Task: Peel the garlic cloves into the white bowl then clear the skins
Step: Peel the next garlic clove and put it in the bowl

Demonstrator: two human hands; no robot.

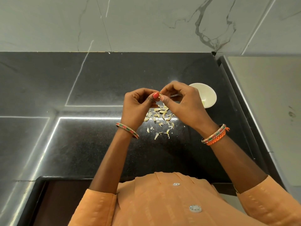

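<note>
Tabletop (101,144): polished black stone with fine speckles, glossy enough that you get bright strip reflections across it; it meets a grey marble-look wall (130,22) with dark veins.
Left hand (138,106): your fingers are curled in, the thumb with its red-painted nail pressed toward the fingertips, so it's a tight pinch grip on a small garlic clove (160,94), held up above the tabletop.
Right hand (182,101): same deal, thumb and fingertips pinched closed on that clove from the other side, the two hands touching at the tips. The clove is mostly hidden, only a pale sliver shows.
Skins (160,118): thin, papery, curled flakes, off-white to yellowish, scattered loosely on the stone right under your hands, a few strays nearer you.
White bowl (207,96): round, smooth, glazed, sitting on the tabletop just right of your right hand, partly covered by it. Can't tell what's inside.
Wrists: patterned bangle (127,130) on the left; a similar bangle plus an orange braided thread (217,138) on the right.
Sleeves (97,207): soft orange fabric with a woven texture.
</note>
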